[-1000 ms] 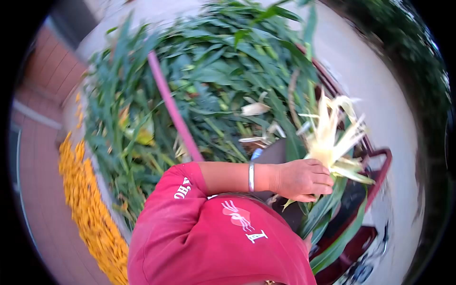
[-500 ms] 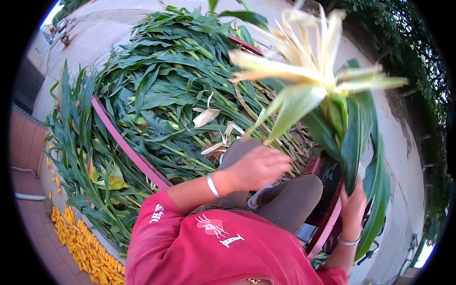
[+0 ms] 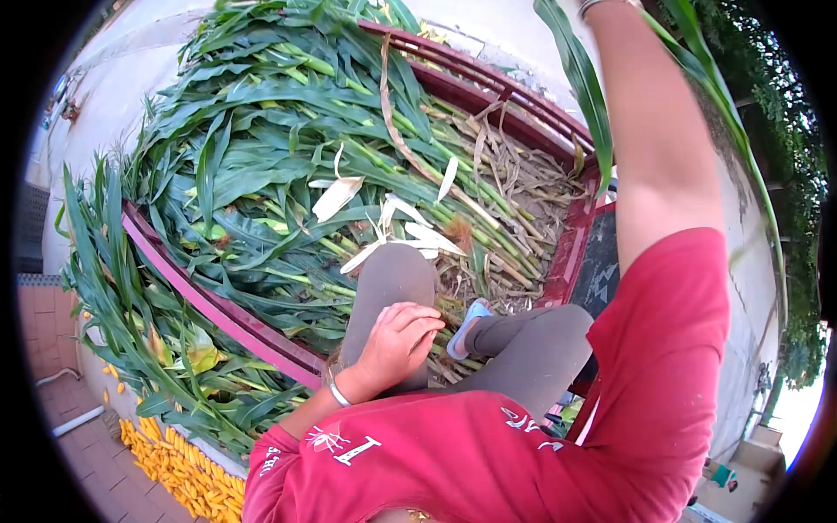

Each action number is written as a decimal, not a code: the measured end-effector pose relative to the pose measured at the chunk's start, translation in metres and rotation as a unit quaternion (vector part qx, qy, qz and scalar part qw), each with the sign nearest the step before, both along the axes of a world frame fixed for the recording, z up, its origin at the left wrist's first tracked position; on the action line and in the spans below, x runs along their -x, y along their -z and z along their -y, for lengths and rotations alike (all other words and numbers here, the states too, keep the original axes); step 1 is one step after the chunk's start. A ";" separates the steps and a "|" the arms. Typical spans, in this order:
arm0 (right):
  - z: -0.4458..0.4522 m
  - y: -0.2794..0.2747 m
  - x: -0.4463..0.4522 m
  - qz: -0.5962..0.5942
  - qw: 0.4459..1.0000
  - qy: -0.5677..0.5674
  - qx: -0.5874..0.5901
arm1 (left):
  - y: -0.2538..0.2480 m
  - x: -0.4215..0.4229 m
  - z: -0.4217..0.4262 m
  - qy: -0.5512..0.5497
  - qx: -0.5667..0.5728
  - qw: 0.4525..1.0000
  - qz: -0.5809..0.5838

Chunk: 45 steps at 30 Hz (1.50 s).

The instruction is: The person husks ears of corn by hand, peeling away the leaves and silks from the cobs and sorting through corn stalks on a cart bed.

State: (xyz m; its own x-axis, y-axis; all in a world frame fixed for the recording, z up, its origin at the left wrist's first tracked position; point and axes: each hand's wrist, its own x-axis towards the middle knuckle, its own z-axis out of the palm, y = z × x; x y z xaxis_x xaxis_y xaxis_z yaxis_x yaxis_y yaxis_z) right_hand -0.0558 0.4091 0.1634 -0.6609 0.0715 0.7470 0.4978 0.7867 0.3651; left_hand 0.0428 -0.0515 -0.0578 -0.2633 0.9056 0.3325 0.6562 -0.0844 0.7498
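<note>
My left hand rests over my bent left knee. Its fingers are loosely stretched out side by side, with nothing visible in them. Beyond the top right edge my raised right arm leaves the view, so the hand itself is hidden. Long green leaves of a corn stalk hang on both sides of that forearm. Pale dry corn husks lie on the stalks just past my knee. A large heap of green corn stalks spreads in front of me.
Red metal rails of a cart run along the left; another red rail borders the far side. Yellow corn cobs are piled on the ground at lower left. Trees stand at the right.
My right arm has swung up and forward with the corn stalk, carrying its open husk out of view. My left hand has come down and left onto my knee. The view has shifted.
</note>
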 end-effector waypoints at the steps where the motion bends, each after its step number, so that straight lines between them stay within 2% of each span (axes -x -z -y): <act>1: 0.003 0.047 0.005 0.053 0.998 0.013 0.004 | 0.006 0.002 0.002 -0.009 0.000 1.000 0.001; 2: 0.005 0.092 -0.006 0.130 0.988 -0.042 0.074 | 0.009 0.005 0.003 -0.014 0.006 1.000 -0.005; 3: -0.005 0.147 -0.009 0.194 0.966 0.056 0.162 | 0.011 0.008 0.003 -0.013 0.011 1.000 0.001; 4: 0.001 0.144 -0.011 0.233 0.937 0.073 0.248 | 0.010 0.011 0.001 -0.012 0.017 1.000 -0.007; 5: 0.008 0.179 -0.028 0.278 0.936 0.076 0.200 | 0.010 0.014 -0.001 -0.012 0.021 1.000 -0.017; 8: 0.001 0.299 -0.083 0.261 0.933 0.054 0.242 | 0.009 0.026 -0.005 -0.008 0.042 0.998 -0.036; 10: -0.002 0.371 -0.120 0.328 0.855 0.120 0.384 | 0.013 0.033 -0.007 -0.005 0.045 0.999 -0.030; 11: -0.002 0.407 -0.139 0.342 0.837 0.136 0.405 | 0.015 0.037 -0.007 -0.009 0.043 0.999 -0.028; 13: 0.001 0.490 -0.174 0.318 0.789 0.168 0.498 | 0.019 0.045 -0.007 0.000 0.026 0.999 -0.024; 14: 0.009 0.515 -0.185 0.332 0.759 0.180 0.531 | 0.023 0.047 -0.007 0.009 0.023 1.000 -0.015; 16: 0.029 0.550 -0.199 0.317 0.733 0.155 0.581 | 0.028 0.050 -0.009 0.011 0.033 0.999 -0.012; 18: 0.051 0.566 -0.197 0.380 0.641 0.184 0.640 | 0.028 0.052 -0.015 0.045 0.039 0.998 -0.011; 19: 0.063 0.582 -0.200 0.381 0.639 0.176 0.645 | 0.030 0.051 -0.018 0.042 0.046 0.998 -0.015; 21: 0.084 0.611 -0.197 0.265 0.694 0.165 0.649 | 0.033 0.052 -0.023 0.070 0.049 0.996 -0.039; 22: 0.088 0.615 -0.192 0.228 0.703 0.181 0.649 | 0.036 0.051 -0.023 0.071 0.055 0.995 -0.050; 23: 0.086 0.627 -0.189 0.227 0.702 0.175 0.652 | 0.037 0.052 -0.025 0.068 0.059 0.994 -0.054; 25: 0.080 0.657 -0.188 0.142 0.755 0.256 0.586 | 0.036 0.052 -0.027 0.083 0.068 0.991 -0.080; 27: 0.068 0.674 -0.195 0.127 0.768 0.254 0.574 | 0.037 0.051 -0.027 0.082 0.077 0.990 -0.088; 29: 0.055 0.670 -0.198 0.202 0.686 0.285 0.638 | 0.038 0.051 -0.029 0.084 0.085 0.988 -0.102; 30: 0.049 0.659 -0.197 0.246 0.670 0.287 0.639 | 0.036 0.050 -0.029 0.082 0.085 0.987 -0.105; 38: 0.039 0.676 -0.218 0.233 0.690 0.275 0.628 | 0.030 0.048 -0.034 0.070 0.103 0.984 -0.124; 40: 0.044 0.663 -0.215 0.308 0.630 0.272 0.659 | 0.029 0.046 -0.034 0.061 0.104 0.985 -0.123; 41: 0.051 0.663 -0.214 0.306 0.632 0.271 0.658 | 0.028 0.046 -0.034 0.059 0.105 0.986 -0.117; 43: 0.067 0.662 -0.214 0.330 0.595 0.194 0.706 | 0.027 0.045 -0.037 0.060 0.101 0.986 -0.116; 45: 0.084 0.652 -0.212 0.264 0.631 0.203 0.701 | 0.024 0.043 -0.037 0.059 0.097 0.987 -0.115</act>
State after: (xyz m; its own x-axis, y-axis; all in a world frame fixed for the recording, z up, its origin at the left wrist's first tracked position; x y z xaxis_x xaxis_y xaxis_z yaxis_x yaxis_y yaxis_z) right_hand 0.1566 0.3249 -0.4885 -0.5056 0.6609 -0.5545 0.8624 0.3677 -0.3481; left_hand -0.0004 -0.0143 -0.0820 -0.0907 0.9777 0.1894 0.8046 -0.0401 0.5925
